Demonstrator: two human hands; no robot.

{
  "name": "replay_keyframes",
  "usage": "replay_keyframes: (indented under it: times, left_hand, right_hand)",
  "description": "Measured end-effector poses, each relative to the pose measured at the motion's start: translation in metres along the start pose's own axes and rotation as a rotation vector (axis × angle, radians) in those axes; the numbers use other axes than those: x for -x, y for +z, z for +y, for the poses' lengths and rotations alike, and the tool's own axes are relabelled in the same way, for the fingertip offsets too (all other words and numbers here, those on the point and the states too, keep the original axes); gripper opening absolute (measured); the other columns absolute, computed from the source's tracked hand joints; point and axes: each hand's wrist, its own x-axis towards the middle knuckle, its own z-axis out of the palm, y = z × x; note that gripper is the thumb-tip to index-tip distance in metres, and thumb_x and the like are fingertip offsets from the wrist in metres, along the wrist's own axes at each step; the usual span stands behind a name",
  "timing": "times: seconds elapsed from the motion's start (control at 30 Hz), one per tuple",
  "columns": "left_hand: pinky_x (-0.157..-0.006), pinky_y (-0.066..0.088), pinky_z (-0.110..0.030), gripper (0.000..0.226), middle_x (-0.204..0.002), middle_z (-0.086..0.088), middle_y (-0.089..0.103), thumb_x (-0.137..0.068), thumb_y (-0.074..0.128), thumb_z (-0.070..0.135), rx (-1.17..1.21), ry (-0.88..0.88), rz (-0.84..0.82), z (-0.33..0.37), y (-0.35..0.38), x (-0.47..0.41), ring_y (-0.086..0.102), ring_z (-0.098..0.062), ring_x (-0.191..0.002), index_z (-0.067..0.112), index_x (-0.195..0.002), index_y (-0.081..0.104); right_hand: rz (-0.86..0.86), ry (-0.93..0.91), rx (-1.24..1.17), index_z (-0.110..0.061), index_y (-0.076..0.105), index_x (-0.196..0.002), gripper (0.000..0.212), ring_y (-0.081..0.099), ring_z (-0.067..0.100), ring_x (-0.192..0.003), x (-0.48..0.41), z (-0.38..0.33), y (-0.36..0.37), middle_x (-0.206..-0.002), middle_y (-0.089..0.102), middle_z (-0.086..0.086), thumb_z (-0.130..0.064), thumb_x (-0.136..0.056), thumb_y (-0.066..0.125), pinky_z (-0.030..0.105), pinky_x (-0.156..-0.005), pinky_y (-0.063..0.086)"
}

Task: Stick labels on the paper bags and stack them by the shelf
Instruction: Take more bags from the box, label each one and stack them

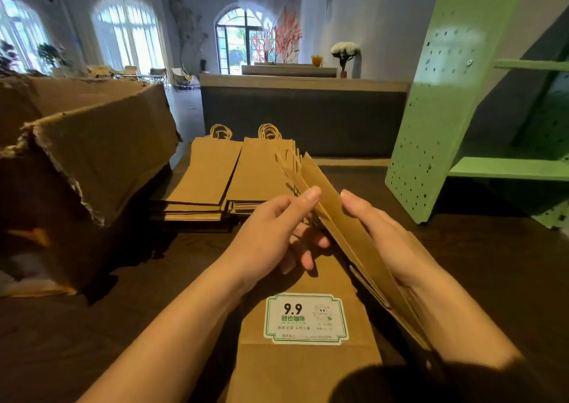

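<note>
Head view: left hand [277, 233] and right hand [391, 242] pinch a bundle of bags [348, 233] on edge, likely squaring them; labelled bag [308, 368] lies flat at six o'clock, shelf [446, 101] at two.

Large pale-walled room, daylight came through tall arched windows [127, 38] with sheer curtains on the left and an arched glazed door [238, 41] at the back. Dark wood desk [492, 264] in front, a long dark counter [303, 116] with light top behind it. Green perforated metal shelf [455, 95] stood at right. Red blossom branches [284, 41] and a white flower vase [345, 55] sat beyond the counter. Folding chairs [157, 75] near the windows.
</note>
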Motion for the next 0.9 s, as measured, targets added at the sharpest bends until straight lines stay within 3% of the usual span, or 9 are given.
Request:
replay_keyframes:
  times: [0.13, 0.23, 0.33, 0.4, 0.53, 0.57, 0.67, 0.77, 0.9]
  left_hand:
    - [-0.052, 0.043, -0.031, 0.044, -0.075, -0.014, 0.071, -0.099, 0.059, 0.040, 0.132, -0.120, 0.097, -0.001, -0.001, -0.001, 0.060, -0.032, -0.060, 0.000, -0.118, 0.054]
    - [-0.058, 0.043, -0.036, 0.024, -0.078, -0.013, 0.067, -0.096, 0.058, 0.017, 0.215, -0.120, 0.191, -0.003, -0.009, -0.004, 0.051, -0.023, -0.050, 0.004, -0.117, 0.056]
    - [-0.054, 0.038, -0.034, 0.027, -0.082, -0.006, 0.068, -0.092, 0.057, 0.009, 0.282, -0.089, 0.200, 0.001, -0.016, -0.003, 0.048, -0.018, -0.051, 0.010, -0.118, 0.060]
    - [-0.051, 0.037, -0.032, 0.034, -0.090, -0.004, 0.072, -0.092, 0.058, 0.009, 0.237, -0.087, 0.178, 0.001, -0.021, -0.002, 0.053, -0.018, -0.057, 0.018, -0.125, 0.061]
    - [-0.083, 0.060, -0.040, 0.046, -0.107, -0.007, 0.078, -0.092, 0.065, 0.007, 0.213, -0.140, 0.189, -0.001, -0.031, -0.005, 0.075, -0.026, -0.094, 0.025, -0.134, 0.057]
    - [-0.081, 0.061, -0.034, 0.040, -0.101, -0.008, 0.078, -0.092, 0.066, 0.006, 0.190, -0.141, 0.200, 0.001, -0.033, -0.006, 0.076, -0.023, -0.092, 0.020, -0.129, 0.061]
    - [-0.050, 0.052, -0.018, 0.017, -0.079, -0.003, 0.076, -0.092, 0.069, 0.012, -0.039, -0.170, 0.274, 0.004, -0.036, -0.003, 0.071, -0.008, -0.063, 0.017, -0.108, 0.069]
    - [-0.063, 0.057, -0.033, 0.007, -0.079, -0.006, 0.073, -0.088, 0.068, 0.028, -0.407, -0.153, 0.326, -0.008, -0.038, -0.005, 0.071, -0.021, -0.075, 0.021, -0.087, 0.071]
    - [-0.059, 0.053, -0.030, 0.014, -0.073, 0.003, 0.068, -0.089, 0.064, 0.037, -0.838, -0.084, 0.318, -0.010, -0.033, -0.005, 0.066, -0.013, -0.071, 0.027, -0.079, 0.067]
  right_hand:
    - [0.009, -0.055, 0.114, -0.040, 0.068, -0.118, 0.056, 0.066, 0.003, -0.103, -0.004, 0.006, 0.008, -0.111, 0.070, -0.018, -0.077, -0.081, 0.048, 0.019, -0.076, 0.052]
    - [0.141, -0.100, 0.089, -0.046, 0.066, -0.121, 0.039, 0.062, 0.005, -0.113, -0.008, 0.010, 0.005, -0.123, 0.064, -0.019, -0.063, -0.086, 0.062, 0.033, -0.091, 0.053]
    - [0.273, -0.063, -0.066, -0.043, 0.056, -0.134, 0.045, 0.072, 0.009, -0.094, -0.009, 0.008, -0.003, -0.113, 0.070, -0.013, -0.031, -0.092, 0.069, 0.026, -0.069, 0.060]
    - [0.241, -0.016, -0.126, -0.039, 0.047, -0.141, 0.055, 0.075, 0.017, -0.085, -0.011, 0.008, -0.008, -0.102, 0.077, -0.001, -0.017, -0.094, 0.066, 0.026, -0.061, 0.059]
    - [0.050, 0.058, -0.215, -0.036, 0.033, -0.150, 0.070, 0.068, 0.018, -0.055, -0.008, 0.007, -0.009, -0.089, 0.076, 0.010, -0.002, -0.095, 0.059, 0.024, -0.041, 0.049]
    - [0.008, 0.065, -0.188, -0.033, 0.034, -0.149, 0.067, 0.060, 0.014, -0.046, -0.007, 0.007, -0.009, -0.087, 0.075, 0.012, -0.001, -0.095, 0.057, 0.022, -0.035, 0.043]
    - [-0.037, 0.059, -0.045, -0.028, 0.045, -0.140, 0.051, 0.048, 0.013, -0.040, -0.009, 0.011, -0.009, -0.089, 0.074, 0.018, -0.007, -0.096, 0.060, 0.021, -0.035, 0.038]
    - [-0.027, 0.022, 0.110, -0.027, 0.055, -0.129, 0.037, 0.046, 0.016, -0.041, -0.013, 0.015, -0.010, -0.073, 0.071, 0.017, -0.015, -0.095, 0.064, 0.026, -0.040, 0.039]
    - [-0.003, -0.063, 0.393, -0.028, 0.061, -0.117, 0.027, 0.052, 0.009, -0.048, -0.019, 0.025, -0.010, -0.057, 0.063, 0.001, -0.024, -0.092, 0.070, 0.018, -0.047, 0.042]
